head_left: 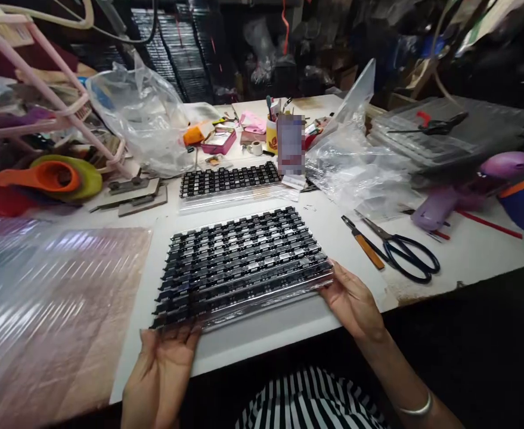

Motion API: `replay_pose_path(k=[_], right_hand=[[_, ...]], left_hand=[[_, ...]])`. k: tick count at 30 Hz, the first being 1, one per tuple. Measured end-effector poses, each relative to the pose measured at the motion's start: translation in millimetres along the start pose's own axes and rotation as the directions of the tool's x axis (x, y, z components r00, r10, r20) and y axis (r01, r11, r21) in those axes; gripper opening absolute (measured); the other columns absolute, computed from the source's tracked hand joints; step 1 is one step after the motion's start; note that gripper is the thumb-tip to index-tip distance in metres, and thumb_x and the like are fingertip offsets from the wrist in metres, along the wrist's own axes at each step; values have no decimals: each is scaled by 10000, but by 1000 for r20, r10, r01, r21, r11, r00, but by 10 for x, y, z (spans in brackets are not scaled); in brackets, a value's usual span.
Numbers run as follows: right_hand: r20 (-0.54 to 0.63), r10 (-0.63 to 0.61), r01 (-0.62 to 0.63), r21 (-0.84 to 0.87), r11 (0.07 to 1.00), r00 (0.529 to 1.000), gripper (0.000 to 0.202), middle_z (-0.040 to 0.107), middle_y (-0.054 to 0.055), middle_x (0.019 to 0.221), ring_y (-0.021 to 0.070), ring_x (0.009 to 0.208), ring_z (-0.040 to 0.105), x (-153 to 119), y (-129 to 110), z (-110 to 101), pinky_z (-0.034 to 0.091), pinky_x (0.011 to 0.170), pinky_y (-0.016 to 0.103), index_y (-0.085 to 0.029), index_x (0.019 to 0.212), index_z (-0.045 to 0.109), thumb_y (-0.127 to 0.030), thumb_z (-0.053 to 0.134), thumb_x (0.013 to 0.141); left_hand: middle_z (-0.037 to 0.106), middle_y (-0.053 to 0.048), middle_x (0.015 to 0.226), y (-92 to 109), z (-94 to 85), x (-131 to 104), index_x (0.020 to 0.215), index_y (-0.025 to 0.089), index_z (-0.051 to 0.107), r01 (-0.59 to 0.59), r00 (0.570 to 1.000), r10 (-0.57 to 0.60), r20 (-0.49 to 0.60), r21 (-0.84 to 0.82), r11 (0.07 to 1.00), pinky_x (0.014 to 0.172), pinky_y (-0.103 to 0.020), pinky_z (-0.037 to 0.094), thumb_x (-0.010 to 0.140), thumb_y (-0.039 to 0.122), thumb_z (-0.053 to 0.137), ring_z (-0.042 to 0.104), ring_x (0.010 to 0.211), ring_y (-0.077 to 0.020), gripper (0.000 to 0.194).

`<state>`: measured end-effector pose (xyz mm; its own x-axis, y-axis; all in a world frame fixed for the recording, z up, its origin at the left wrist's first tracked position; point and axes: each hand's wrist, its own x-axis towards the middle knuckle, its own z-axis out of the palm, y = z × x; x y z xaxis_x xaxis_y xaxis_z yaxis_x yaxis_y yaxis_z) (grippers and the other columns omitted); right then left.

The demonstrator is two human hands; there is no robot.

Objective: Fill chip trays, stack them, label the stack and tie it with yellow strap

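A clear plastic tray packed with rows of small black parts is held between my two hands, low over the white table. My left hand grips its near left corner, with the fingers under the edge and the thumb at the side. At the near right corner, my right hand clasps the edge, its fingertips partly hidden beneath. Behind it lies a second clear tray with similar black parts.
To the right lie scissors, an orange-handled knife and a purple glue gun. Clear plastic sheets cover the left side. A pink rack, plastic bags and a yellow cup stand farther back.
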<state>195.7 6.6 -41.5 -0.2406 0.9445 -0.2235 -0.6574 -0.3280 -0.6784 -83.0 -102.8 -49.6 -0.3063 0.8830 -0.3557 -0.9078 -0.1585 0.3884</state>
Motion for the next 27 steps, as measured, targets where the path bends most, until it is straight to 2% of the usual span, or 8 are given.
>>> replay_pose_path(k=[7,13,17,20,23,27], right_hand=[[-43,1,-2,-38,999,999,228,655,31,1145,148,1053,588,-6,11,-49,471,956,343,-230,1085,650,-252,517,901],[-35,-18,16,-53,998,999,221,658,38,1140,152,1068,582,-1,11,-21,455,971,343,-203,1052,660,-256,501,909],[-49,-24,22,-43,999,999,212,661,37,1130,151,1052,590,-2,-1,-8,475,941,327,-202,1038,662,-264,512,903],[-42,3,-5,-45,999,999,214,672,44,1112,147,1013,611,-3,-15,-9,501,899,312,-201,1044,658,-281,522,899],[10,38,-37,-47,998,999,240,686,60,1087,163,983,633,0,-24,-23,506,897,354,-187,1056,649,-302,486,921],[59,48,-43,-81,996,997,272,708,69,1022,172,942,652,4,-30,-62,496,918,388,-159,1027,659,-300,442,943]], left_hand=[[580,-54,1283,-34,67,-23,1302,325,490,-77,993,80,-91,36,996,940,-471,482,959,162,223,536,1179,-230,464],[562,-68,1299,-41,-6,-8,1341,281,449,-67,997,68,-39,23,997,930,-440,500,959,208,290,541,1171,-240,420],[572,-53,1291,-33,5,8,1328,300,459,-87,995,88,-55,33,996,918,-451,505,960,221,287,551,1160,-234,414],[605,-79,1248,2,10,8,1269,281,530,-33,995,40,-96,68,997,918,-489,492,966,240,226,567,1138,-257,431],[651,-117,1166,47,-25,9,1163,243,618,59,992,-47,-115,106,993,915,-527,478,961,310,242,591,1094,-299,432],[681,-123,1100,69,-36,19,1133,244,636,64,987,-45,-153,125,990,882,-539,495,959,314,237,621,1043,-305,440]])
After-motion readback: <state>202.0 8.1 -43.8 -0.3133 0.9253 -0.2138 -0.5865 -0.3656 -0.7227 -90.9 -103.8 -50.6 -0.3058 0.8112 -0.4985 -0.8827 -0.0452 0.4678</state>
